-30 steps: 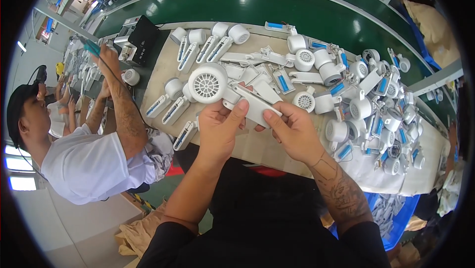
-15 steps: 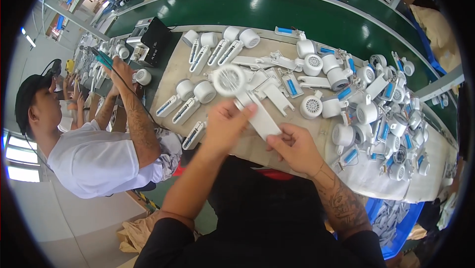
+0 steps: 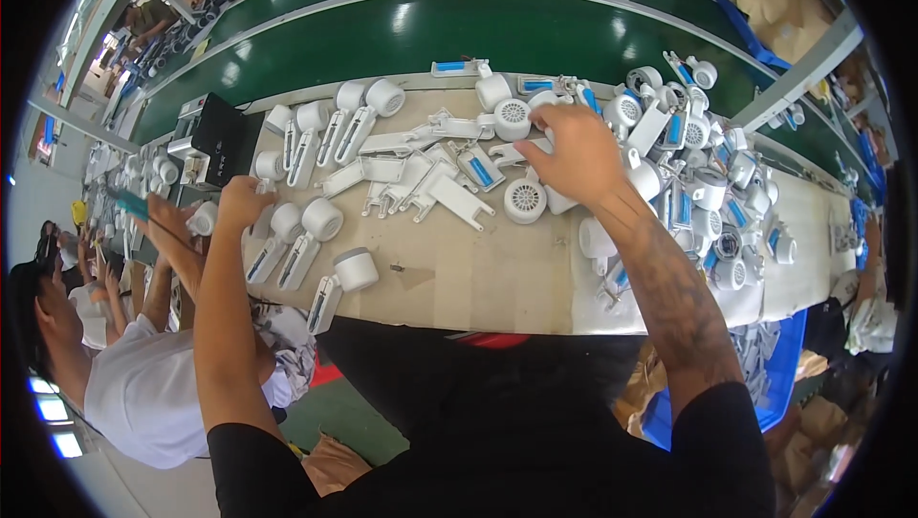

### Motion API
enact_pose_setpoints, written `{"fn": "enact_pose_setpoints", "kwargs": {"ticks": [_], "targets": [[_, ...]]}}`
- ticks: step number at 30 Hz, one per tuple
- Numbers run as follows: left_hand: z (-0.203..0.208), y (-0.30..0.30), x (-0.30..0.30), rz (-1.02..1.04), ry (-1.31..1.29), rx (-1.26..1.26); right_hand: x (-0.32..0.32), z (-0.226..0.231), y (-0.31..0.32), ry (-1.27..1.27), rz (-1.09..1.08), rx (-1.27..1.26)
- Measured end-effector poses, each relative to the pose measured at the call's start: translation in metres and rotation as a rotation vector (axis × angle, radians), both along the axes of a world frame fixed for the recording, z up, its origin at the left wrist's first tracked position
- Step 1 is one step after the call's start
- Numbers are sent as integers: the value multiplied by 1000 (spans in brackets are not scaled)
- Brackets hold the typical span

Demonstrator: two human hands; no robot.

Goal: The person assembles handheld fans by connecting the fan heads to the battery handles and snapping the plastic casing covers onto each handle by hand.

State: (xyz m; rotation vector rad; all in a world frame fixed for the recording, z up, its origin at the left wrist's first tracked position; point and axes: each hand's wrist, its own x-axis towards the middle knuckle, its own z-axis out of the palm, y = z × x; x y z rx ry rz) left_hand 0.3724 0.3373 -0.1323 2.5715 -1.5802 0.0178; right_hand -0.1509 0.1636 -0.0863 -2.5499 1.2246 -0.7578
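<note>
My left hand (image 3: 246,202) is at the left end of the table, its fingers closed round the handle of a white handheld fan; the fan's round head (image 3: 270,166) shows just beside the fingers. My right hand (image 3: 579,156) is stretched over the unassembled fans, thumb and forefinger apart. Its fingertips are beside a fan head with a grille (image 3: 512,120) and a white handle part (image 3: 516,151). Whether they touch either one I cannot tell. Loose white handle covers (image 3: 459,197) lie in the middle, next to an open handle with a blue battery (image 3: 481,170).
Several fans, such as one with a white head (image 3: 356,269), lie at the left. Fan units with blue batteries (image 3: 684,207) heap at the right. A black machine (image 3: 206,140) and a co-worker in a white shirt (image 3: 143,389) are left; a blue bin (image 3: 786,365) is lower right.
My hands have parted. The left has carried the fan to the left end of the table; the right has reached forward to the fan units. The view has shifted.
</note>
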Motion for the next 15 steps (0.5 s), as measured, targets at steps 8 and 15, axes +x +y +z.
{"fn": "enact_pose_setpoints", "kwargs": {"ticks": [8,15], "targets": [[38,-16,-110,59,367,-564,44,-21,-47,184,-131,-80],[43,-19,-279,33,1334,-422,24,48,5,-526,212,657]]}}
